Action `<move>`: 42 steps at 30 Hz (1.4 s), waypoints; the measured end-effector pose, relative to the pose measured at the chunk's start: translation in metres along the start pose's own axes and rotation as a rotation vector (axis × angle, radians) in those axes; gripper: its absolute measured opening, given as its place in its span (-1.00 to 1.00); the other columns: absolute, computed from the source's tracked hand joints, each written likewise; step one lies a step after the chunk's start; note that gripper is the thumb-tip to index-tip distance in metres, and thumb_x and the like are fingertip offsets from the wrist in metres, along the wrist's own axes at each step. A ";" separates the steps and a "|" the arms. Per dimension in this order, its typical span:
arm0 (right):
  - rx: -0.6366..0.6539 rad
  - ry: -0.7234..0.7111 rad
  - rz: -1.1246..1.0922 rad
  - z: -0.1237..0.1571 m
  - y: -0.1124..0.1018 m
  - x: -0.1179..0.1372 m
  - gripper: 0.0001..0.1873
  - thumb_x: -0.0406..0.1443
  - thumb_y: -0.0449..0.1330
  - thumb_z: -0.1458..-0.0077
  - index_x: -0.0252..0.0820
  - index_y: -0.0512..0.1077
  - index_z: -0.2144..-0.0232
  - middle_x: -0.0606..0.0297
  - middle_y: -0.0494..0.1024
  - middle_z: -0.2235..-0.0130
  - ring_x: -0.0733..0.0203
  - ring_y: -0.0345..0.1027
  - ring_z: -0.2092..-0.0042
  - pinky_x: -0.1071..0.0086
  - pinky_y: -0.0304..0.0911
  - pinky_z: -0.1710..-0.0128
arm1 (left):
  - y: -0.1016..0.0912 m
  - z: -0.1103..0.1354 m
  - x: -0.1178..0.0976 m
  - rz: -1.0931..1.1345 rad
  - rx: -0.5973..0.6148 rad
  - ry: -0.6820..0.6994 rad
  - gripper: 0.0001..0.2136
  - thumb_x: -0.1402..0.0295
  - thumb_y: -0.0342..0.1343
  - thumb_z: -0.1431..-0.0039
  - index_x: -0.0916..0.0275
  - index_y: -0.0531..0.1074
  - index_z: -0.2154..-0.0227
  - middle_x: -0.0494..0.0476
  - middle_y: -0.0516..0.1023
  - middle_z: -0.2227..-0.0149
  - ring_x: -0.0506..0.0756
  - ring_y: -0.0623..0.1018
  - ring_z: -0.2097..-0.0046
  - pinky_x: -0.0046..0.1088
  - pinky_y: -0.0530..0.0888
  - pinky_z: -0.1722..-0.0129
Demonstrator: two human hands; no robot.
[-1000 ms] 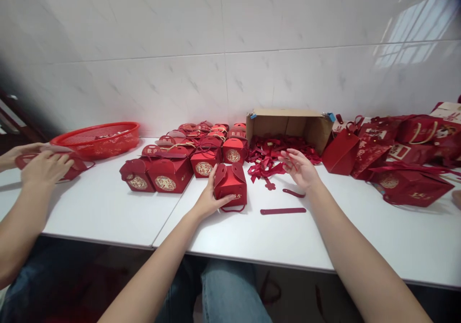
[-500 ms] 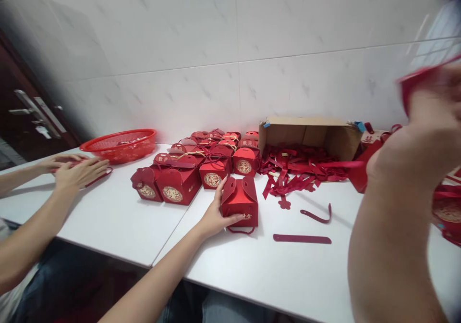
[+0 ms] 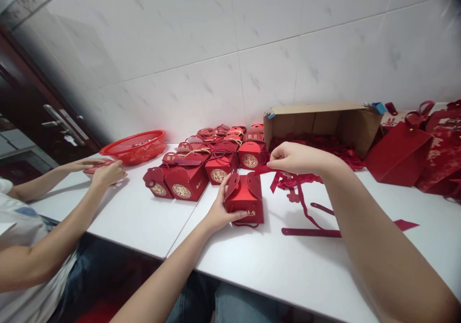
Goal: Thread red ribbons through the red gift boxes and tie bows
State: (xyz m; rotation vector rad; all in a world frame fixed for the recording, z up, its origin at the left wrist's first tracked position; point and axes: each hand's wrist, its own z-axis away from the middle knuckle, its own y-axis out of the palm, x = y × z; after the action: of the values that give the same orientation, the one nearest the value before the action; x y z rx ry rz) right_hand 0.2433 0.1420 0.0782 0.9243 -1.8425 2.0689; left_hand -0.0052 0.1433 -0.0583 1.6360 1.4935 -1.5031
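My left hand (image 3: 224,211) is closed round the left side of a red gift box (image 3: 245,200) with gold lettering, its thumb across the front. The box stands on the table, its top flaps raised and a dark red cord at its base. Just above and right of it, my right hand (image 3: 293,158) pinches the end of a red ribbon (image 3: 264,169). The ribbon trails down under my wrist, and part of it is hidden by my forearm. A dark red strap (image 3: 309,232) lies flat on the table below, with a shorter strap (image 3: 321,208) behind it.
Several finished-looking red boxes (image 3: 187,183) stand in rows to the left. Behind my right hand, a cardboard box (image 3: 324,107) lies open with ribbons inside. Red bags (image 3: 399,155) stand at the right. A red basket (image 3: 133,152) and a co-worker's hands (image 3: 108,173) are at the left.
My right hand has come down from the upper right with the ribbon, close to the gift box. My left hand keeps holding the box. The co-worker's hands have shifted on their item.
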 end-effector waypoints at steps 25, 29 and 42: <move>0.099 0.055 0.037 -0.003 0.015 0.012 -0.71 -0.31 0.08 0.15 -0.17 0.03 0.72 0.39 0.14 0.68 0.42 -0.02 0.66 0.45 -0.17 0.70 | -0.004 -0.002 0.016 -0.004 -0.094 0.072 0.13 -0.08 0.22 0.22 0.08 -0.48 -0.24 0.34 -0.09 -0.28 0.30 0.06 -0.27 -0.11 0.13 -0.19; 0.116 0.055 0.053 -0.005 0.020 0.012 -0.71 -0.24 0.11 0.11 -0.17 0.08 0.70 0.34 0.26 0.65 0.38 0.09 0.65 0.46 -0.11 0.72 | -0.011 -0.008 0.004 -0.084 -0.219 0.112 -0.35 -0.05 -0.14 -0.12 0.03 -0.10 -0.23 0.13 -0.05 -0.28 0.21 -0.04 -0.30 -0.15 0.04 -0.22; 0.134 0.047 0.055 -0.006 0.018 0.010 -0.70 -0.23 0.12 0.08 -0.18 0.10 0.68 0.33 0.24 0.63 0.39 0.03 0.65 0.44 -0.15 0.70 | -0.011 -0.041 -0.076 -0.857 -0.019 0.044 -0.82 0.28 -0.02 -0.12 0.09 0.49 0.35 0.08 0.28 -0.12 0.34 -0.01 -0.22 0.17 -0.08 -0.11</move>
State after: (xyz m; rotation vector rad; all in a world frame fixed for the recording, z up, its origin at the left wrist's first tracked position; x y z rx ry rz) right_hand 0.2239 0.1417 0.0698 0.8577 -1.7425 2.2505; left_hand 0.0154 0.1519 0.0260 1.0362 2.3952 -1.8341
